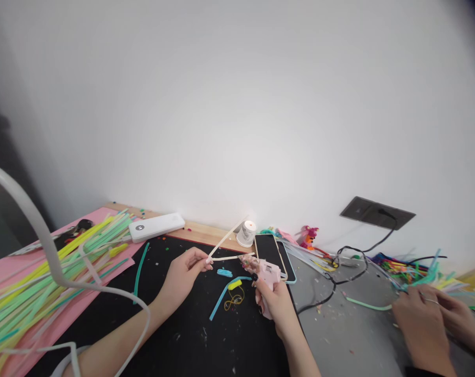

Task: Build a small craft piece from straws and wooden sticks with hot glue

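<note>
Cream V-bent pipe cleaner [227, 239] is just below the frame's centre, its bend pinched between the thumb and fingers of the left hand [187, 269]. One arm extends rightward to the pale-pink plastic glue gun [269, 275], gripped by the curled right hand [274, 299].

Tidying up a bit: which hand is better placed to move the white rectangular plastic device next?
Probably your left hand: it's nearer the device and pinches only a bent, thin cream strip. Your right hand is farther away, holding a pale pink plastic glue gun.
</note>
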Available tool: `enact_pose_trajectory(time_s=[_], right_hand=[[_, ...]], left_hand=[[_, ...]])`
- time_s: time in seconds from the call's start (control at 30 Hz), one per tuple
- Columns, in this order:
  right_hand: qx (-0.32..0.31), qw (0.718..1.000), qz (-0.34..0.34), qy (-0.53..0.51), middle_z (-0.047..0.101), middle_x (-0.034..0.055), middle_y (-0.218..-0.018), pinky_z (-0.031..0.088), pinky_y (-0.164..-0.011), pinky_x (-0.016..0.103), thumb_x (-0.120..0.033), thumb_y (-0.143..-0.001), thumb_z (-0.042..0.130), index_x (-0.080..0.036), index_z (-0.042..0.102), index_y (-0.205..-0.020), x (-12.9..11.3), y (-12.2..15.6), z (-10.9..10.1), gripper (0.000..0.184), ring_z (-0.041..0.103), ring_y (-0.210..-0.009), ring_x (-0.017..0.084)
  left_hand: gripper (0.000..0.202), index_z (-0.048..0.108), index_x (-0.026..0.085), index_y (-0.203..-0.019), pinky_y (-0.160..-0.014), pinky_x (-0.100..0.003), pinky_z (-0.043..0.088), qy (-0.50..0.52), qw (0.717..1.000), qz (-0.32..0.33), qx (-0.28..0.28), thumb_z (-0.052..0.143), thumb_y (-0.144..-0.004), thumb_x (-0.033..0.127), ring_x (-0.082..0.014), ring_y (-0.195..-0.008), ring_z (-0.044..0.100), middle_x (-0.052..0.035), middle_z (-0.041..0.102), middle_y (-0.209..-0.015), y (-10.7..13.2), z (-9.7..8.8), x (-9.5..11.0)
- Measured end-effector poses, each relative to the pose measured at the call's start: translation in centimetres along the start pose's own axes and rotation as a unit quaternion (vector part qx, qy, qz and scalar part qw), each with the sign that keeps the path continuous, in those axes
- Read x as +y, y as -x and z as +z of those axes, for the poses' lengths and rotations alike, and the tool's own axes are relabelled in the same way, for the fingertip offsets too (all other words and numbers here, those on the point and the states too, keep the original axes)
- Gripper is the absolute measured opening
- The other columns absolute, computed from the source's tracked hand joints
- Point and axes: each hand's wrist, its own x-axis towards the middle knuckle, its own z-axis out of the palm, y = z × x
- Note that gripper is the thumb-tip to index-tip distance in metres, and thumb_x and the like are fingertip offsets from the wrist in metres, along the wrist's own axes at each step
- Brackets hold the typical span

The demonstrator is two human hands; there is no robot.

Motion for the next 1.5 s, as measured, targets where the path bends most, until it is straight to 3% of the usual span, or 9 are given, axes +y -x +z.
enact_pose_trajectory(time_s=[0.23,1.5], right_hand=[[-0.002,1.0,0.003,-0.012,0.05,-0.0041,-0.041,0.027,-0.034,0.018,-0.041,-0.073,0.058,-0.014,0.056,-0.063,-0.01,0.01,-0.07,0.028,0.039,-0.032,0.006],[0.034,0.999,0.011,0.016,0.049,-0.0026,-0.039,0.026,-0.033,0.019,-0.041,-0.072,0.056,-0.015,0.056,-0.056,-0.46,-0.08,-0.28,0.03,0.039,-0.031,0.007]], left_hand=[[0.012,0.057,0.018,-0.073,-0.071,-0.03,0.052,-0.001,1.0,-0.004,0.013,0.06,-0.077,0.03,-0.018,-0.071,0.066,-0.0007,0.067,-0.071,0.1,0.09,0.57],[0.015,0.058,0.018,-0.072,-0.073,-0.032,0.053,0.005,1.0,-0.007,0.025,0.062,-0.074,0.033,-0.0186,-0.071,0.067,-0.0008,0.068,-0.07,0.03,-0.05,0.74]])
